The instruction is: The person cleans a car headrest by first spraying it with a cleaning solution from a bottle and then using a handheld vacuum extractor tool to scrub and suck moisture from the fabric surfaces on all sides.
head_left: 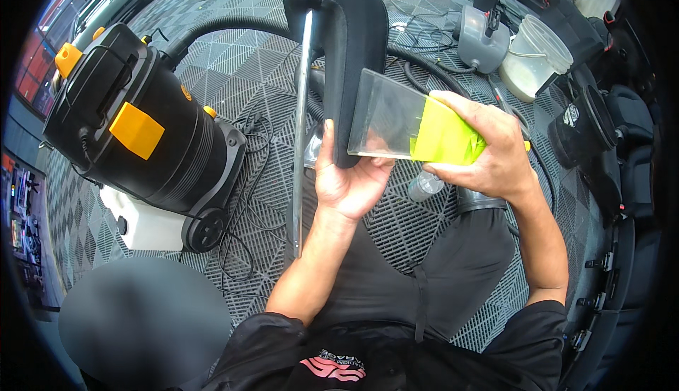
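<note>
Seemingly for steadiness, the left hand [350,184] pinches the black headrest [353,51] at its near end, the right hand [498,147] a green-wrapped clear nozzle [390,119].

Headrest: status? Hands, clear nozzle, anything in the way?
Left hand grips headrest by lower end. Right hand holds clear nozzle at lime-green wrap. Nozzle's wide end at headrest's edge, contact unclear. No obstruction seen between them.

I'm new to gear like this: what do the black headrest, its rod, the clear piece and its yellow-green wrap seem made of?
Headrest: matte, probably fabric, as it barely shines.
Rod: likely polished metal, from its silvery gleam.
Clear piece: smooth, see-through, probably rigid plastic, though glass is possible.
Yellow-green wrap: perhaps thin cloth or film; it creases.
</note>
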A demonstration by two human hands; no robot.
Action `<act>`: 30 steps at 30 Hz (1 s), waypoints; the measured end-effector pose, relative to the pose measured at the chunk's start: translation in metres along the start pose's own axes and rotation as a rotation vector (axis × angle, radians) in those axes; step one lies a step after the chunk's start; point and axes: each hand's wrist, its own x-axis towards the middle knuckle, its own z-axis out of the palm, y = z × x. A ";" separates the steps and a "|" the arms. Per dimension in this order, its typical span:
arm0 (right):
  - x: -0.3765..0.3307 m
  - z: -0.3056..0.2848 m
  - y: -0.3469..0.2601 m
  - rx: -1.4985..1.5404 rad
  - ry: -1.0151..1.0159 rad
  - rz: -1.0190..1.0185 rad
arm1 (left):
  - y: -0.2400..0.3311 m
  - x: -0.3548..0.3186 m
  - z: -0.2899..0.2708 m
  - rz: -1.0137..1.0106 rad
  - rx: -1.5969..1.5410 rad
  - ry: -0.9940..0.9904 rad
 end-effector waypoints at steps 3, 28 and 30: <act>-0.004 0.004 -0.006 -0.034 -0.012 0.001 | -0.006 0.001 0.011 0.033 -0.015 0.067; 0.000 -0.050 0.021 0.145 -0.117 0.007 | -0.013 -0.072 -0.009 -0.384 -0.135 0.030; -0.001 -0.052 0.025 0.161 -0.112 0.024 | -0.010 -0.078 -0.014 -0.396 -0.122 0.038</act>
